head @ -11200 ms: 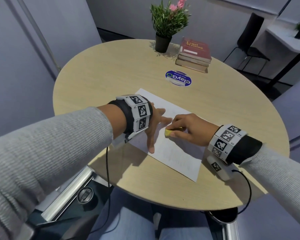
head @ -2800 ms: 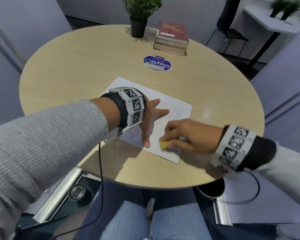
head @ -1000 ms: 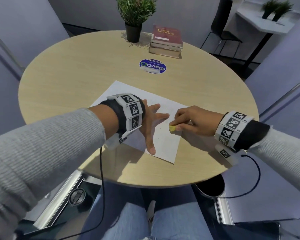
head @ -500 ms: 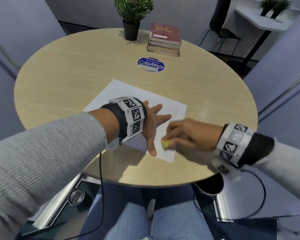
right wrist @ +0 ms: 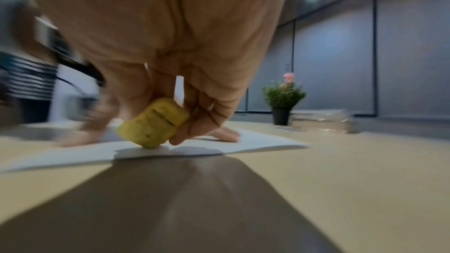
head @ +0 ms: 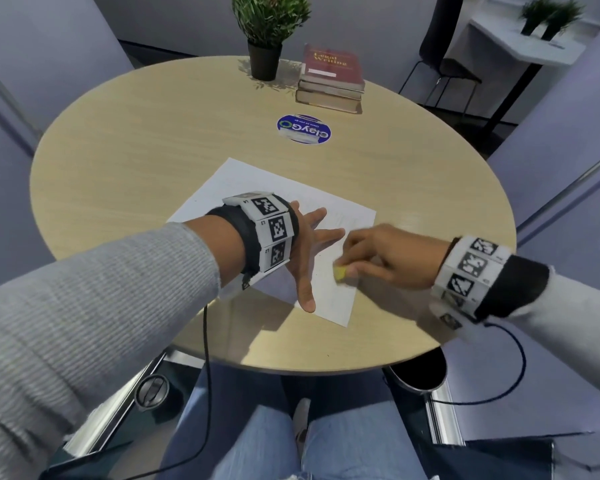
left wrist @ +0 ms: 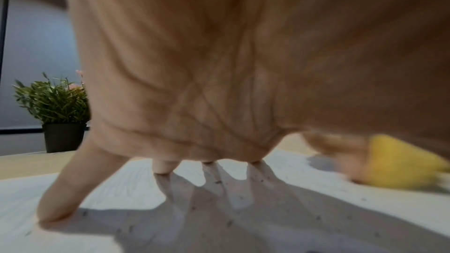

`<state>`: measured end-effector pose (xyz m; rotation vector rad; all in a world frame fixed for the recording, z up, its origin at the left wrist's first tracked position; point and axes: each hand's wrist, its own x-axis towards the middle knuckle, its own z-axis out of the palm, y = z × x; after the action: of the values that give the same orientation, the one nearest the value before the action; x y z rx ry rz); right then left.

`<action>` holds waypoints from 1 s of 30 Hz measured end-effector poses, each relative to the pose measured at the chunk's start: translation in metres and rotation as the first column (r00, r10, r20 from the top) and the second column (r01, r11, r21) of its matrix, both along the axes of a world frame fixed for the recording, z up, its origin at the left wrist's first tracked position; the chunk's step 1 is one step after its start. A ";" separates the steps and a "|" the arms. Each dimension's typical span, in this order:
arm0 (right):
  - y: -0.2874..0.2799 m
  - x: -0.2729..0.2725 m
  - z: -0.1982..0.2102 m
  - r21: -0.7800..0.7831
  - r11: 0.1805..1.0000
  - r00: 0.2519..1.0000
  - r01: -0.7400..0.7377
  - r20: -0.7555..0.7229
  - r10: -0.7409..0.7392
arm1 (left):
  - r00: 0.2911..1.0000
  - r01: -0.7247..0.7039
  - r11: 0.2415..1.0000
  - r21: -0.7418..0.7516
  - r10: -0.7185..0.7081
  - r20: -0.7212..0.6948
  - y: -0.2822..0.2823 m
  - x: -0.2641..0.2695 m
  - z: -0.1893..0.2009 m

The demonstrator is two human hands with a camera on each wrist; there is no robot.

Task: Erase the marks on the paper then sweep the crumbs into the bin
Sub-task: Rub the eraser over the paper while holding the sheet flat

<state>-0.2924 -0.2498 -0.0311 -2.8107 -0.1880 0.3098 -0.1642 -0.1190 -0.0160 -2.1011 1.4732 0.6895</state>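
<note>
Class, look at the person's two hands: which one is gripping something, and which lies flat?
The right hand pinches the yellow eraser against the paper. The left hand lies spread, fingers straight, pressing the paper down.

Your head camera looks forward and steeply down from above the round table [head: 118, 140], taking in both forearms, the paper [head: 243, 181] and the potted plant [head: 269, 29] at the far edge. Your left wrist camera sits low under the left hand [left wrist: 219, 64], very close, facing across the paper toward that plant. Your right wrist camera looks from table height under the right hand [right wrist: 170, 36] toward the same paper and plant.
</note>
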 end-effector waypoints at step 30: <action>0.001 -0.009 0.006 0.003 1.000 0.999 0.019 -0.044 -0.019 | 1.000 0.024 1.000 0.006 -0.024 -0.012 -0.009 -0.002 -0.013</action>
<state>-0.3016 -0.2488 -0.0255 -2.7979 -0.1521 0.3667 -0.1662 -0.1280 -0.0289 -2.0743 1.4982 0.6981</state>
